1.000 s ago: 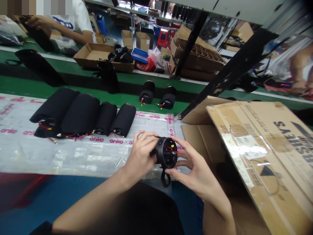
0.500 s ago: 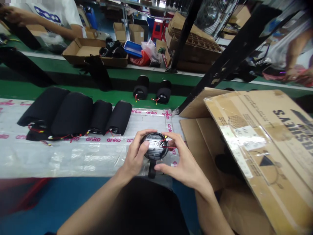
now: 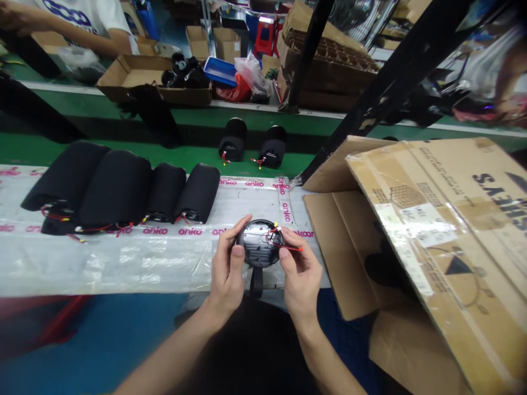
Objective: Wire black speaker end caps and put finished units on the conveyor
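Observation:
Between my hands, over the front of the table, is a round black speaker-like cylinder (image 3: 261, 252) seen end-on, with red wires, small connectors and a black strap (image 3: 256, 281) hanging below. My left hand (image 3: 229, 263) grips its left side, thumb on the rim. My right hand (image 3: 300, 266) is closed around the right side, thumb at the rim near the wires. To the left lie several black fabric-covered cylinders (image 3: 117, 189) with red wires at their near ends. The cylinder's far end is hidden.
A large open cardboard box (image 3: 457, 214) stands at the right, a dark object inside. Two black cylinders (image 3: 233, 140) stand on the green conveyor (image 3: 197, 137) beyond the plastic-covered table (image 3: 123, 269). Dark posts (image 3: 307, 55) rise at the line. Other people work across it.
My right hand has closed in, its thumb moving up from near the strap to the cylinder's rim. The left hand keeps its hold. The view has shifted slightly.

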Action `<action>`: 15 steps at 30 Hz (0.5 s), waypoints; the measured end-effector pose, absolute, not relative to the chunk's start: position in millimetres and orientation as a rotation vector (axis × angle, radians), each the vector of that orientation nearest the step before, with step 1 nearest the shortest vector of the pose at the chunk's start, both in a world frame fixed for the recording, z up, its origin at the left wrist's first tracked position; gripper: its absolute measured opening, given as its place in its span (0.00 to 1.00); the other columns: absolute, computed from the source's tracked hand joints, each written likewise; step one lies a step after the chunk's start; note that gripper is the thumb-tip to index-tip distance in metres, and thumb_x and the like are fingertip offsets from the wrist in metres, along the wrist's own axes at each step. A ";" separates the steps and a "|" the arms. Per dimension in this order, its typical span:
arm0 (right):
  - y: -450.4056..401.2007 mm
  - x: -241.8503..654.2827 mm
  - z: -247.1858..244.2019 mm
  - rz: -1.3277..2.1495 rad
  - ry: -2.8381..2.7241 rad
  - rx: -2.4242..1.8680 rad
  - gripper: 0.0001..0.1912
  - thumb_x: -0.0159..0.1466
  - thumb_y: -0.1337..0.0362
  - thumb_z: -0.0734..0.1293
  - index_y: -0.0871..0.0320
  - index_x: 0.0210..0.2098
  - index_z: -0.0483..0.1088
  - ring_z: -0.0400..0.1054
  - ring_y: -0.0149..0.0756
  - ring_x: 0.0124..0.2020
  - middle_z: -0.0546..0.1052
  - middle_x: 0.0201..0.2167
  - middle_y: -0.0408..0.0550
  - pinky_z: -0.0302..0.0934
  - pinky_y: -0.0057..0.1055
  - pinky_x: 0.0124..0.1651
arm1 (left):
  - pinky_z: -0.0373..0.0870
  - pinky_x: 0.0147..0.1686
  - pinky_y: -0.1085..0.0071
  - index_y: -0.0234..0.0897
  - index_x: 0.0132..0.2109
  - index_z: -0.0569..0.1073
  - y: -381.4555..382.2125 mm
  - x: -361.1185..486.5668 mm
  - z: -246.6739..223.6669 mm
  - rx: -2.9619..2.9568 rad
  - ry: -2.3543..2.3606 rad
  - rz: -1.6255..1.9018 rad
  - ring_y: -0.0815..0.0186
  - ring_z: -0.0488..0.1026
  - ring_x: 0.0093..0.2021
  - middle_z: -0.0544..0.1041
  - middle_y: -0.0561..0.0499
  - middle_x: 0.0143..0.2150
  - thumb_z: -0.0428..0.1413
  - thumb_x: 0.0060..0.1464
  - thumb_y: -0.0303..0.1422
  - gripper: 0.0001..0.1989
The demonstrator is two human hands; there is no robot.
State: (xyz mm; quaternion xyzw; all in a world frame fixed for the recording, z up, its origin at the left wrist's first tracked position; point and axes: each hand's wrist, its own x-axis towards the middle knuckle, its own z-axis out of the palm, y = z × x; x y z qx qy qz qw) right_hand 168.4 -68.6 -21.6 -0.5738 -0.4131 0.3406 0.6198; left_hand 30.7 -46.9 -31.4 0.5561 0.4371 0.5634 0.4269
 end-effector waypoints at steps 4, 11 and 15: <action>-73.2 163.4 -20.1 0.727 -0.979 -1.340 0.14 0.71 0.56 0.71 0.54 0.52 0.80 0.76 0.51 0.63 0.83 0.58 0.56 0.66 0.58 0.70 | 0.71 0.67 0.52 0.42 0.62 0.74 -39.0 25.8 -34.9 1.300 1.020 1.437 0.54 0.75 0.67 0.77 0.41 0.68 0.50 0.76 0.41 0.16; -68.8 153.8 -22.4 0.790 -0.805 -1.200 0.12 0.69 0.60 0.75 0.53 0.52 0.82 0.76 0.50 0.64 0.83 0.59 0.53 0.64 0.58 0.73 | 0.78 0.55 0.58 0.39 0.54 0.76 0.1 31.0 -47.7 1.263 0.719 1.415 0.54 0.81 0.54 0.83 0.43 0.53 0.55 0.66 0.52 0.23; -72.0 157.5 -22.4 0.752 -0.875 -1.222 0.14 0.71 0.62 0.73 0.51 0.56 0.82 0.75 0.48 0.66 0.82 0.61 0.51 0.61 0.58 0.75 | 0.75 0.57 0.58 0.35 0.60 0.78 1.9 28.2 -43.5 1.437 0.761 1.278 0.50 0.79 0.58 0.82 0.40 0.59 0.44 0.70 0.55 0.33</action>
